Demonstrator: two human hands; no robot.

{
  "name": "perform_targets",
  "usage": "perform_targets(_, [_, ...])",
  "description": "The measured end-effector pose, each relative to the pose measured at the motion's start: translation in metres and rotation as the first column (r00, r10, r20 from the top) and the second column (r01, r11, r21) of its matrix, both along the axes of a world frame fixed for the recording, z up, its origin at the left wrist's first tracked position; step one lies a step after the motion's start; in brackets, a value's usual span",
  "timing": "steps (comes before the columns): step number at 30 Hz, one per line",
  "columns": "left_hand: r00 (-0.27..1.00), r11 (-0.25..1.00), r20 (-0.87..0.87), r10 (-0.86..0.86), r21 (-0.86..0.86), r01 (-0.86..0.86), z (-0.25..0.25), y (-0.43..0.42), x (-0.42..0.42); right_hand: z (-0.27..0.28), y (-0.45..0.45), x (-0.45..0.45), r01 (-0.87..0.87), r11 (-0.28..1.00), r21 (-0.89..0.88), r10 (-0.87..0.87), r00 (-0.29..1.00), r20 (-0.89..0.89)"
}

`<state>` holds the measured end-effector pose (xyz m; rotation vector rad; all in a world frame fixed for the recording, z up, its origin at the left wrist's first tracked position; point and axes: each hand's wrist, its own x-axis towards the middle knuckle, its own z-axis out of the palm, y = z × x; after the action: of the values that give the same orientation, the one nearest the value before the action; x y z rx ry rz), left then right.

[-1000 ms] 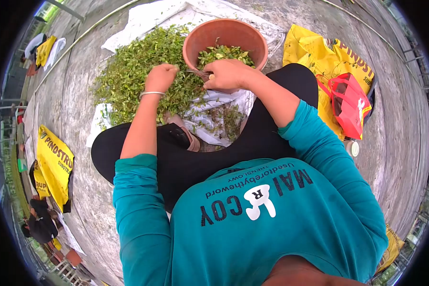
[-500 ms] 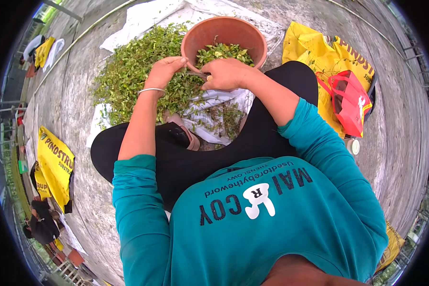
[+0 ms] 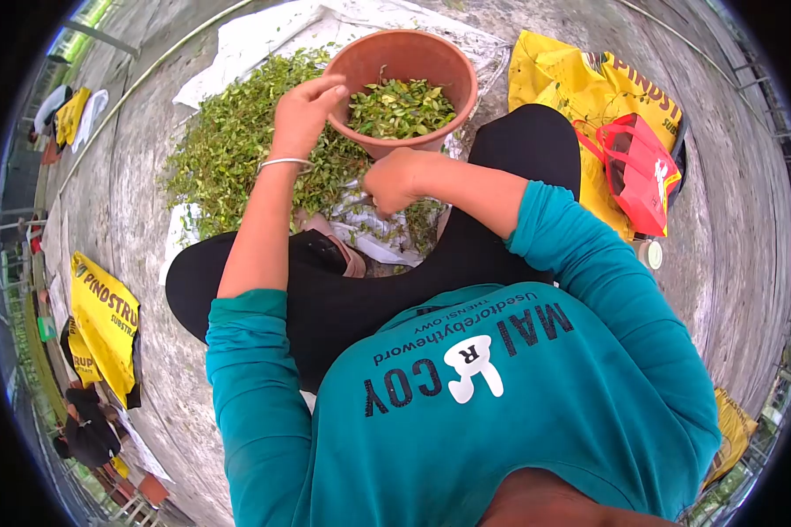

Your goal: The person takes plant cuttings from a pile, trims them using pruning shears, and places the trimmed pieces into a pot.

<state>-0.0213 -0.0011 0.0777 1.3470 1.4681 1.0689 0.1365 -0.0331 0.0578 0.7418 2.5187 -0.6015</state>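
My left hand [image 3: 308,110], with a bangle at the wrist, is raised at the left rim of the terracotta pot [image 3: 404,53]; its fingers are partly spread with nothing seen in them. Green leafy cuttings [image 3: 400,110] lie inside the pot. Just below the pot, my right hand [image 3: 395,183] is closed around something I cannot make out, partly hidden by the fingers. A big heap of leafy stems [image 3: 228,140] spreads to the left over a white sheet [image 3: 264,33].
A yellow sack [image 3: 545,75] and a red bag [image 3: 642,171] lie at the right, with a small jar [image 3: 649,255] beside them. Another yellow sack [image 3: 105,316] is at the left. Below it, a person in dark clothing [image 3: 90,430] is visible.
My left hand has risen to the pot's rim and its fingers have opened. My right hand has moved down, away from the rim.
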Motion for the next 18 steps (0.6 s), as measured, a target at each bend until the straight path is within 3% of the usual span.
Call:
perform_targets(3, [0.999,0.995,0.042,0.028,0.095,-0.032,0.006,-0.004,0.014,-0.001,-0.005,0.001,-0.109,0.991,-0.078,0.114,0.991,0.066])
perform_targets(7, [0.995,0.993,0.094,0.03,0.11,-0.04,0.008,-0.011,0.013,0.017,-0.002,0.016,-0.012,0.996,-0.09,0.013,1.0,0.01])
perform_targets(9, [0.987,0.985,0.134,-0.091,0.157,0.069,0.012,-0.009,0.005,0.029,0.001,0.024,0.092,0.995,-0.045,-0.095,0.992,-0.08])
perform_targets(10, [0.99,0.985,0.116,-0.085,0.162,0.065,0.036,-0.019,0.015,0.037,0.001,0.029,0.085,0.996,-0.04,-0.088,0.991,-0.098])
perform_targets(11, [0.965,0.973,0.159,-0.209,0.131,0.189,0.06,-0.035,0.028,0.046,0.001,0.032,0.146,0.989,-0.033,-0.15,0.978,-0.147])
perform_targets(12, [0.926,0.946,0.196,-0.323,0.106,0.307,0.093,-0.053,0.043,0.054,0.003,0.033,0.203,0.979,-0.026,-0.204,0.957,-0.204])
perform_targets(14, [0.741,0.79,0.281,-0.609,0.292,0.538,0.139,-0.091,0.068,0.058,0.009,0.037,0.184,0.983,-0.02,-0.182,0.942,-0.283])
perform_targets(16, [0.386,0.473,0.274,-0.881,0.473,0.744,0.169,-0.11,0.092,0.05,0.011,0.042,0.171,0.983,-0.063,-0.182,0.922,-0.343])
perform_targets(17, [0.286,0.419,0.309,-0.907,0.591,0.69,0.178,-0.125,0.104,0.046,0.009,0.039,0.16,0.983,-0.095,-0.184,0.913,-0.364])
perform_targets(18, [0.326,0.447,0.306,-0.895,0.581,0.68,0.18,-0.131,0.096,0.051,0.005,0.035,0.146,0.988,-0.049,-0.154,0.938,-0.311])
